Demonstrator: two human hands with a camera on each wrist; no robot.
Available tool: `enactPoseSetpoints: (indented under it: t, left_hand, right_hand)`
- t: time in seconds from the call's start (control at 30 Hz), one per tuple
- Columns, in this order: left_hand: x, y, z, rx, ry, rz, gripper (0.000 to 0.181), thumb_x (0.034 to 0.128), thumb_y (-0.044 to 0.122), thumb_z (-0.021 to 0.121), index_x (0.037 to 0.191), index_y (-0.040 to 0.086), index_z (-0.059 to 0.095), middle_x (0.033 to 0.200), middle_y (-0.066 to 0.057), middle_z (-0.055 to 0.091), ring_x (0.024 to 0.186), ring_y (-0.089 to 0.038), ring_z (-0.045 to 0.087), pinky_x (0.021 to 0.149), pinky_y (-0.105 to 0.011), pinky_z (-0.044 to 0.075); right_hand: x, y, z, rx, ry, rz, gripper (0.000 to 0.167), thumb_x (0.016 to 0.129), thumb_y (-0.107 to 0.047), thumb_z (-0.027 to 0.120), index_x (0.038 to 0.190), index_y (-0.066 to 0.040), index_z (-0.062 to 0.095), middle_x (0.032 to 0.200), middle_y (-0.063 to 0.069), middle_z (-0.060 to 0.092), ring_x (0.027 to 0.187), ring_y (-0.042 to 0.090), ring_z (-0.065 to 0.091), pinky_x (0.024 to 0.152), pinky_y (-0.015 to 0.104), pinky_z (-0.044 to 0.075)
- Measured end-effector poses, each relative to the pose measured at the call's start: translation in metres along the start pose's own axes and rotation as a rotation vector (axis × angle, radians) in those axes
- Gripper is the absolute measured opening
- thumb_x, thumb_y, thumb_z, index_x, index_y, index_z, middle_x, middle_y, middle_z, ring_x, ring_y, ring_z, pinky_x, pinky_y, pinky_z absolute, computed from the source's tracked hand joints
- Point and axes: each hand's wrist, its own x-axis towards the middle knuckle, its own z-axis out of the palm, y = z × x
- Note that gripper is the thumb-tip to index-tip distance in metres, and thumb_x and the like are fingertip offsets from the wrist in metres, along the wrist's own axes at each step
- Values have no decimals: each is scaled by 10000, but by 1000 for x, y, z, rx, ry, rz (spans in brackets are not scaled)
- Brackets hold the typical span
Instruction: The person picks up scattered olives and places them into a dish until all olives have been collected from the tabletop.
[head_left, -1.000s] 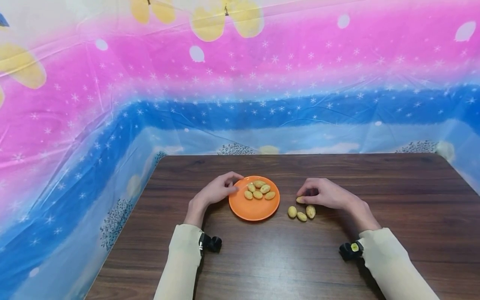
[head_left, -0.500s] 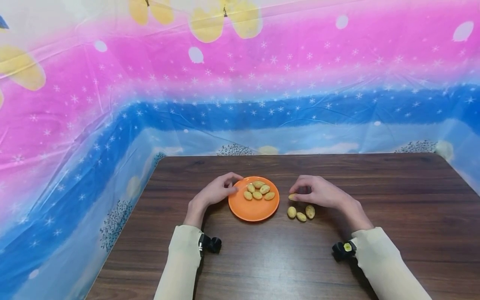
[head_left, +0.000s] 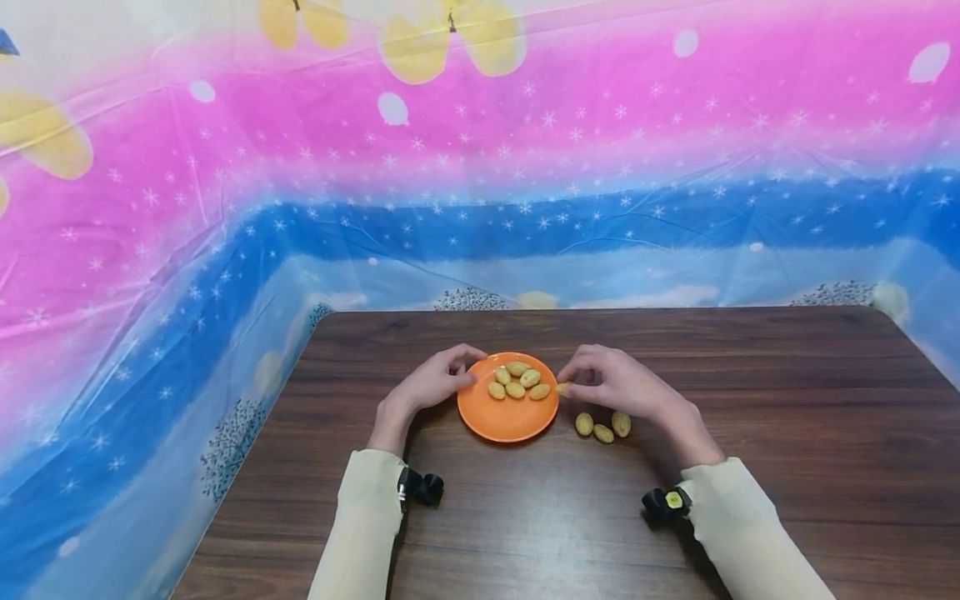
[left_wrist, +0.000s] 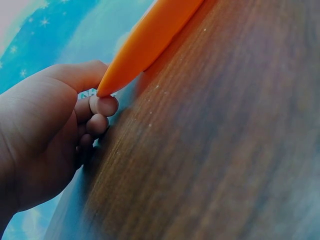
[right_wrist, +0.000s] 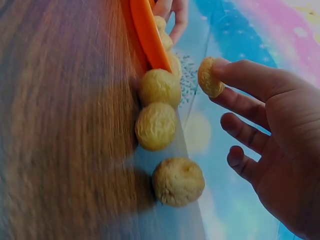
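Note:
My left hand (head_left: 429, 385) pinches the left rim of an orange plate (head_left: 507, 423) between thumb and fingers. In the left wrist view the thumb lies over the plate's edge (left_wrist: 150, 42) and a fingertip under it. Several small, oval, yellow-green wrinkled fruits (head_left: 515, 390) lie on the plate's far half. At the plate's right rim, my right hand (head_left: 630, 385) holds one more such fruit (right_wrist: 209, 77) between thumb and index finger, the other fingers loosely bent. Three fruits (head_left: 603, 433) rest on the table below that hand.
The plate stands on a dark wooden table (head_left: 525, 533). Behind and left of it hangs a pink and blue patterned cloth (head_left: 480, 225). A small black camera (head_left: 429, 489) sits at each wrist.
My right hand has moved left with its fruit, from above the loose fruits to the plate's right rim. The left hand and the plate stay where they were.

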Motion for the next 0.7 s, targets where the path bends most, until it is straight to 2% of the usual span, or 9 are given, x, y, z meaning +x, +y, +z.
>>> enactPoseSetpoints:
  t: [0.3,0.7]
  left_hand:
    - [0,-1,0,-3,-2,-7,336,979,293,601,1310,347,582,778,-53,529,622,-212,449,582,-304,361]
    - [-1,1,-1,-2,-5,5,349,976,275,599,1321,321,580,773,-47,531,613,-197,445,583,-292,363]
  right_hand:
    - [4,-6,9,-25,22,5,191,939,-319,688,1101,-239,750,1044,-109,637,935,106,580,822,334,505]
    - [10,-16,16,-66,18,-21,176,939,-274,690,1093,-211,749,1054,-74,650,985,128,595,862,382,507]
